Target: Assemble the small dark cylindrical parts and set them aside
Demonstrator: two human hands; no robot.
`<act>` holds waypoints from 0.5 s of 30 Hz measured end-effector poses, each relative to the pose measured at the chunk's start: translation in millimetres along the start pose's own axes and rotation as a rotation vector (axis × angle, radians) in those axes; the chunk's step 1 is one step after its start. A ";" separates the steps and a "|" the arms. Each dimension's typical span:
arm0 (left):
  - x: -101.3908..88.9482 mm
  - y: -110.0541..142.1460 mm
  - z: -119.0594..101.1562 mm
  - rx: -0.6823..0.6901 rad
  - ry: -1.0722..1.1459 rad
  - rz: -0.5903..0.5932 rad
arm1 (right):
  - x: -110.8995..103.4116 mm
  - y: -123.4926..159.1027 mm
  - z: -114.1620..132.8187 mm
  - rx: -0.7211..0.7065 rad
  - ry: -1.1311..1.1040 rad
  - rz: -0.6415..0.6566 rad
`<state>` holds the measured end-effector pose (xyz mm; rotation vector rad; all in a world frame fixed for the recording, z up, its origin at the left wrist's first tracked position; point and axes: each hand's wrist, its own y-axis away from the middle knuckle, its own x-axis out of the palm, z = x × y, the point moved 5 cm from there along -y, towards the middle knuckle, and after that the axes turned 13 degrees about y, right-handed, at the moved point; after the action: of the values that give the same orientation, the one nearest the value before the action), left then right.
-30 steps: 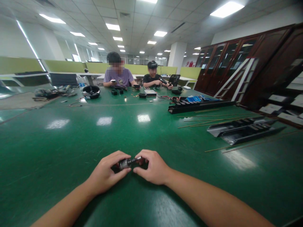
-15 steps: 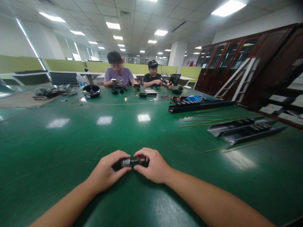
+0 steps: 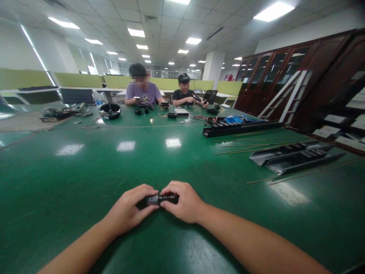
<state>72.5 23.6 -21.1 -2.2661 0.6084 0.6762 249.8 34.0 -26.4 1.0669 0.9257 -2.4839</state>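
Observation:
A small silver-and-black cylindrical part (image 3: 153, 200) lies sideways low over the table, between my two hands. Its wider silver end is on the left, with the fingers and thumb of my left hand (image 3: 129, 205) closed around it. My right hand (image 3: 186, 201) curls around the narrower dark end, thumb in front and fingers behind. A bit of red shows by the right fingers, too small to name. My palms hide both ends of the part, and the fingertips of the two hands nearly meet.
The green table (image 3: 137, 160) stretches ahead. To the right lie metal channels (image 3: 296, 158), thin rods (image 3: 239, 149) and a long black rail (image 3: 242, 128). A black headset (image 3: 110, 111) and small black boxes (image 3: 172, 115) stand farther back. Two people sit across, one in a purple shirt (image 3: 144, 92).
My right fingertips have come slightly closer to my left hand along the part. Both hands and the part appear slightly lower in the view.

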 end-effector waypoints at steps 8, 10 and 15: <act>2.3 0.6 1.4 -0.025 -0.003 -0.013 | 2.3 -1.1 -2.0 0.024 -0.002 0.005; 2.4 0.3 1.1 -0.030 -0.003 -0.028 | 2.9 -1.1 -2.8 0.031 -0.004 0.007; 2.1 -0.1 0.0 -0.060 -0.010 -0.051 | 2.1 -1.4 -3.2 0.056 -0.007 0.008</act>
<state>74.1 23.1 -22.4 -2.3238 0.5301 0.6887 249.4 37.1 -28.9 1.0763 0.8528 -2.5189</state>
